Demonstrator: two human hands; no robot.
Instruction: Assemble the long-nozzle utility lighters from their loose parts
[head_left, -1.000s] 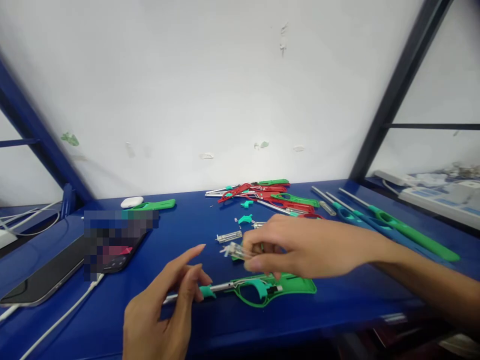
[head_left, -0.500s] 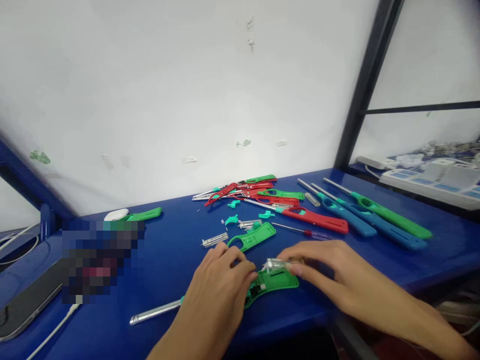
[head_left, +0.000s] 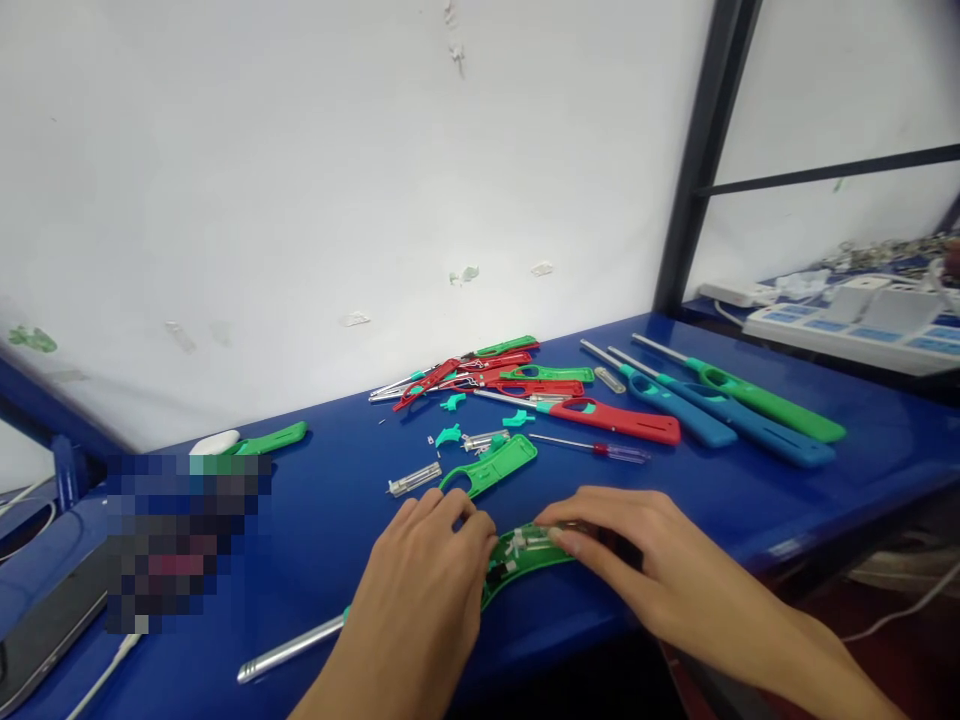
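My left hand [head_left: 427, 565] is closed around the opened green gas lighter [head_left: 491, 592], whose metal barrel [head_left: 292, 648] sticks out to the left. Inside its handle shell lies a clear fuel tank [head_left: 534, 539], and the thumb and fingers of my right hand [head_left: 637, 535] pinch the tank's right end. My right fingertips hide that end. Just behind my left hand is a loose green handle half [head_left: 504, 467]. Another clear fuel tank [head_left: 415, 479] and a teal trigger [head_left: 448, 435] lie nearby. A screwdriver [head_left: 622, 453] with a clear and red handle rests farther right.
Several opened red and green lighter parts [head_left: 495, 372] are heaped by the wall. A red lighter [head_left: 622, 422], a blue lighter [head_left: 750, 430] and a green lighter [head_left: 780, 405] lie at right. A dark device [head_left: 52, 610] with a white cable and a blurred-out patch are at left.
My right hand has lowered the clear fuel tank from above the green shell into it. My left hand keeps its hold on the lighter. The camera view has shifted slightly.
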